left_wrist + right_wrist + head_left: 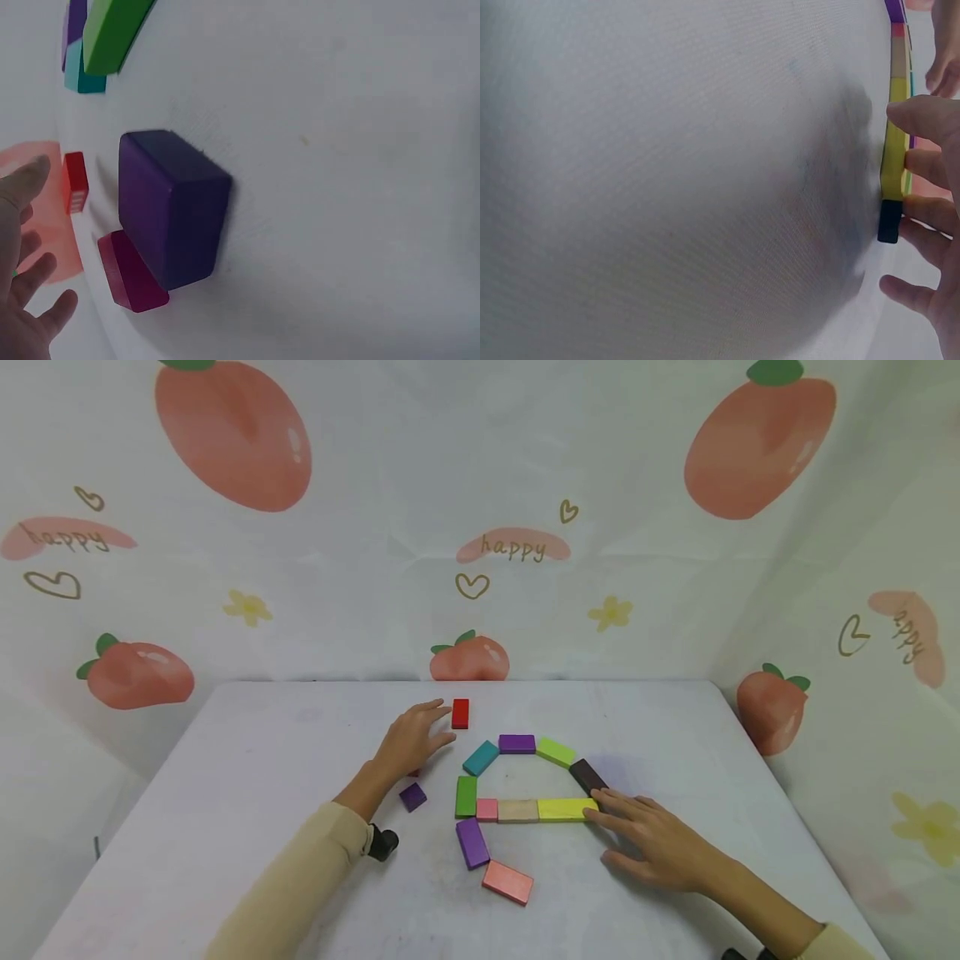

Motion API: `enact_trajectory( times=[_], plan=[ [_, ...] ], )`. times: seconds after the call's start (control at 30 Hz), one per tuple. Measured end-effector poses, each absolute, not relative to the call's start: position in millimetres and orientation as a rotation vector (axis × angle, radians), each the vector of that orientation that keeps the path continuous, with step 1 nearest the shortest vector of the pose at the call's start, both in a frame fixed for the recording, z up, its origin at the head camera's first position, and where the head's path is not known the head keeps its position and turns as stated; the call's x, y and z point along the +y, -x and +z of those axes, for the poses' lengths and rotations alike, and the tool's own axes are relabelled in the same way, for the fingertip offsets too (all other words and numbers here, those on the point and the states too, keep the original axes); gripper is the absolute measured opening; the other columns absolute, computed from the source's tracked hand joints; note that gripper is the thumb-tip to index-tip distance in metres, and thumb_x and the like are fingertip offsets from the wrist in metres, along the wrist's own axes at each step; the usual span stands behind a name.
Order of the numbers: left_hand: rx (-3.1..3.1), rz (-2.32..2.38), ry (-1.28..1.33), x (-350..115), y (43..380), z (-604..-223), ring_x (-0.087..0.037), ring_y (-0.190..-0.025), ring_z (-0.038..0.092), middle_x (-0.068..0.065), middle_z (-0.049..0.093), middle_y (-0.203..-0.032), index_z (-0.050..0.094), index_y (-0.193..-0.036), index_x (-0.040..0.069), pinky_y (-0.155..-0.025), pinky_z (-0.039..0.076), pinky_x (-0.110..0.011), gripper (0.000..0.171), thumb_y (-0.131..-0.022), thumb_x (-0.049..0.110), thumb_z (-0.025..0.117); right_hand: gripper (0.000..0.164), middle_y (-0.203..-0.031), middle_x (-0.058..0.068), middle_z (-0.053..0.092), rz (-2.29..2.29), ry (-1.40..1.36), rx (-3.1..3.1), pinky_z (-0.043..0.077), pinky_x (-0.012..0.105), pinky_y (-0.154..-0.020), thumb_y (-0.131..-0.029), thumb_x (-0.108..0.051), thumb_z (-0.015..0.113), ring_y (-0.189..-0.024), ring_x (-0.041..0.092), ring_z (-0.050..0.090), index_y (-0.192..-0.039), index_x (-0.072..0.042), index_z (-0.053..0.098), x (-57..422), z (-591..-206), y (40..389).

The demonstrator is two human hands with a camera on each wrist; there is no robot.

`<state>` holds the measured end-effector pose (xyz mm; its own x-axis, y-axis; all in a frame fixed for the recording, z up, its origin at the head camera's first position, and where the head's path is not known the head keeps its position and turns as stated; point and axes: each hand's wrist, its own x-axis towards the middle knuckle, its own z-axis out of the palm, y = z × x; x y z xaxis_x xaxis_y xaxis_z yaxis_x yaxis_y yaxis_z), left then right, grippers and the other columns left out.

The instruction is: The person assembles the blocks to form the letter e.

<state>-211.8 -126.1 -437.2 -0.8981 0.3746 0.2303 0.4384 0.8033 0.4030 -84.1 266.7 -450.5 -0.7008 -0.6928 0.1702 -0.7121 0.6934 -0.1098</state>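
My left hand (pixel 408 743) is just left of an upright-looking red block (pixel 461 714), fingers spread and nothing between them. Close under that wrist lie a dark purple block (pixel 172 206) and a magenta block (pixel 129 271), the latter mostly hidden by the hand in the head view. With loosely extended fingers, my right hand (pixel 656 843) has its fingertips right at the end of a yellow block (pixel 566 810) and the lower end of a black block (pixel 588 776). Teal (pixel 481 758), purple (pixel 517 744) and lime (pixel 556 752) blocks form an arch leading to the black one.
Left of the yellow block, a beige block (pixel 517 811) and a pink block (pixel 487 810) continue the row to a green block (pixel 466 797). Below stand a violet block (pixel 472 843) and a salmon block (pixel 508 882). A patterned cloth (pixel 360 610) hangs behind the white table (pixel 247 793).
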Motion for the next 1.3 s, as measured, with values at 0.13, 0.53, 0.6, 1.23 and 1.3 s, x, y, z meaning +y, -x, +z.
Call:
enact_trajectory(
  times=[0.13, 0.53, 0.6, 1.23, 1.3],
  plan=[
    [-2.965, -0.707, 0.607, -127, 221, -439, -0.036, -0.137, 0.045, -0.016, 0.047, -0.149, 0.054, -0.141, 0.001, -0.109, 0.038, -0.052, 0.059, -0.092, 0.026, 0.073, 0.055, -0.146, 0.012, 0.052, 0.259, -1.166, -2.773, 0.051, 0.051, -0.093, -0.088, -0.038, 0.075, -0.130, 0.030, 0.053, -0.137, -0.018, 0.061, 266, -450, 83],
    [-3.202, -0.510, 0.692, -121, 233, -446, -0.034, -0.150, 0.022, -0.009, 0.031, -0.161, 0.039, -0.153, 0.009, -0.113, 0.027, -0.061, 0.060, -0.102, 0.038, 0.053, 0.054, -0.146, 0.012, 0.052, 0.246, -1.170, -2.780, 0.051, 0.052, -0.093, -0.088, -0.038, 0.074, -0.130, 0.030, 0.053, -0.137, -0.018, 0.061, 265, -449, 83],
    [-3.207, -0.502, 0.691, -121, 232, -447, -0.034, -0.149, 0.022, -0.009, 0.031, -0.161, 0.040, -0.153, 0.010, -0.114, 0.026, -0.061, 0.059, -0.102, 0.038, 0.053, 0.054, -0.146, 0.012, 0.052, 0.252, -1.171, -2.780, 0.051, 0.052, -0.093, -0.088, -0.037, 0.074, -0.130, 0.030, 0.053, -0.137, -0.017, 0.061, 266, -450, 83],
    [-3.005, -0.655, 0.792, -139, 222, -454, -0.036, -0.141, 0.040, -0.014, 0.055, -0.143, 0.074, -0.117, 0.006, -0.112, 0.034, -0.054, 0.039, -0.085, 0.027, 0.080, 0.053, -0.145, 0.012, 0.053, 0.231, -1.162, -2.803, 0.052, 0.052, -0.092, -0.089, -0.038, 0.073, -0.129, 0.030, 0.054, -0.136, -0.018, 0.062, 264, -452, 83],
    [-3.001, -0.723, 0.788, -141, 221, -453, -0.036, -0.141, 0.039, -0.014, 0.056, -0.142, 0.075, -0.114, 0.005, -0.112, 0.033, -0.055, 0.036, -0.085, 0.025, 0.081, 0.053, -0.145, 0.012, 0.053, 0.234, -1.164, -2.794, 0.052, 0.051, -0.092, -0.089, -0.038, 0.074, -0.129, 0.030, 0.054, -0.136, -0.017, 0.063, 264, -452, 83]
  ],
)
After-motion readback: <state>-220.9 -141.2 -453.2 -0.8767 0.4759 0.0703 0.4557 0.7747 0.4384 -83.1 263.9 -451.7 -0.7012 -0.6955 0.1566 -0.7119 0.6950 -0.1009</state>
